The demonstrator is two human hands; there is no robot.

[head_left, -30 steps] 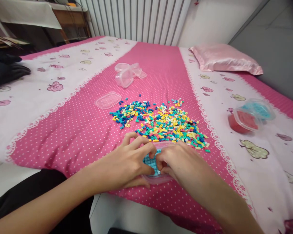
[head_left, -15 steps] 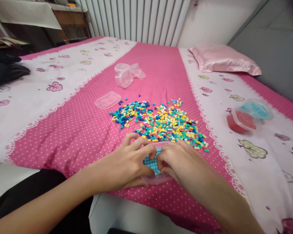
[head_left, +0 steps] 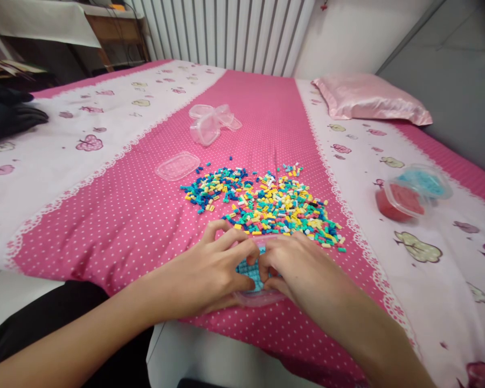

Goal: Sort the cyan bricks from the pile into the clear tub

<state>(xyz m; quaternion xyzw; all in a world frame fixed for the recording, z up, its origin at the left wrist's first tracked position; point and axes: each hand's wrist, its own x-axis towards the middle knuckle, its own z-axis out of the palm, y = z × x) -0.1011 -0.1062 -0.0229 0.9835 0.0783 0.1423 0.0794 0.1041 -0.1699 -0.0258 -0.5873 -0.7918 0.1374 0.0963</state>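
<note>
A clear plastic container [head_left: 261, 299] sits at the bed's near edge, with light-blue small bricks [head_left: 248, 274] laid in tight rows inside. My left hand [head_left: 214, 269] curls over its left side, thumb and index finger bent down onto the bricks. From the right, my right hand [head_left: 295, 264] reaches in with fingers bent and pinched together close to my left fingertips. Whatever lies between those right fingers is hidden. Just beyond both hands spreads a loose pile of small toy bricks [head_left: 283, 207] in yellow, green, blue, white and pink.
A clear lid [head_left: 178, 166] lies left of the pile, and several empty clear containers [head_left: 208, 129] are farther back. To the right stand a tub of red pieces [head_left: 404, 202] and a tub of blue pieces [head_left: 424, 180]. A pink pillow [head_left: 372, 97] and black gloves [head_left: 12, 116] also lie on the bed.
Both hands stay at the container, with only a slight shift of the fingers over the blue bricks. The brick pile looks the same.
</note>
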